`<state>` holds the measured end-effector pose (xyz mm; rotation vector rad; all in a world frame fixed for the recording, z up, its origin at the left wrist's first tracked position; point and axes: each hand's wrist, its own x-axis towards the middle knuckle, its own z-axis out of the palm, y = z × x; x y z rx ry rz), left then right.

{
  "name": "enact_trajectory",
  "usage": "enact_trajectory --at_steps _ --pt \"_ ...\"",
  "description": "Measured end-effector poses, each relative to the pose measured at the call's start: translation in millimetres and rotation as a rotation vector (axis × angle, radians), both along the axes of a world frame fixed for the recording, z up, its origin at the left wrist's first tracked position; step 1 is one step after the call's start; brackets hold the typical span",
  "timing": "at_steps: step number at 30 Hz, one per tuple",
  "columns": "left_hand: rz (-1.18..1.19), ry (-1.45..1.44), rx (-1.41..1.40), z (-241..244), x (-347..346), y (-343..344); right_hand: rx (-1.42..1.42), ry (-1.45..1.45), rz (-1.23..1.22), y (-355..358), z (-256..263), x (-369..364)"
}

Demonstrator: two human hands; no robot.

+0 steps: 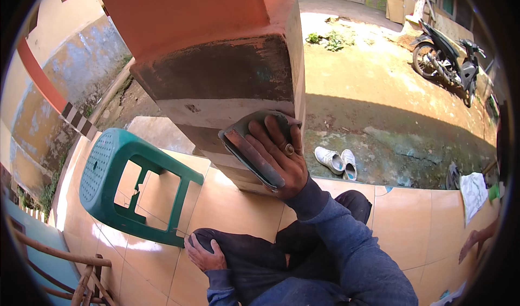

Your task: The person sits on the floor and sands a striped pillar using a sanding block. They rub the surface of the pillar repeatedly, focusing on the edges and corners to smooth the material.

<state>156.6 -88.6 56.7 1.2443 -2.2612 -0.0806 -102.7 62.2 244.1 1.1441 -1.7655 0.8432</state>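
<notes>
My right hand (286, 155), with a ring on one finger, grips a dark curled sheet (254, 159) that looks like sandpaper. A reddish strip shows along its near side; whether a block sits inside is hidden. The sheet is held up in front of the striped lower part of a square pillar (227, 72), and contact with it cannot be told. Orange paint covers the pillar's upper part, with a worn dark band below. Down on my left knee, my left hand (205, 252) rests with its fingers spread, holding nothing.
A green plastic stool (126, 184) lies on its side on the tiled floor (227, 212) to my left. Wooden furniture rails (61, 257) stand lower left. Beyond the floor edge are white shoes (335, 161) and a motorcycle (447, 62). Another person's foot (471, 241) appears at right.
</notes>
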Motion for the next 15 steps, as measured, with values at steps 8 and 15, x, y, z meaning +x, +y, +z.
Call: enact_trajectory --at_steps 8,15 --pt "0.006 -0.011 0.019 -1 0 0 -0.024 0.024 0.012 -7 27 -5" --pt "-0.002 -0.001 0.035 -5 1 -1 -0.047 -0.033 0.033 -4 -5 4"
